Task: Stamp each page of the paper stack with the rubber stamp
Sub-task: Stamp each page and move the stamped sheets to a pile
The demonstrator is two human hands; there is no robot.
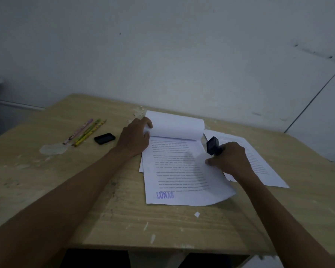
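Observation:
A stack of printed white paper (174,171) lies in the middle of the wooden table (66,180). The exposed page bears a purple "LUNAS" stamp mark (164,195) near its lower left corner. Upper pages are rolled back (178,125) at the far end, and my left hand (135,138) holds that roll at its left side. My right hand (228,159) rests on the page's right edge and grips a black rubber stamp (213,145), whose head points up and left. The page's lower right corner curls up.
A loose printed sheet (259,163) lies to the right of the stack, partly under my right hand. A black ink pad (104,138) and three pencils (85,132) lie at the left. A wall stands just behind the table.

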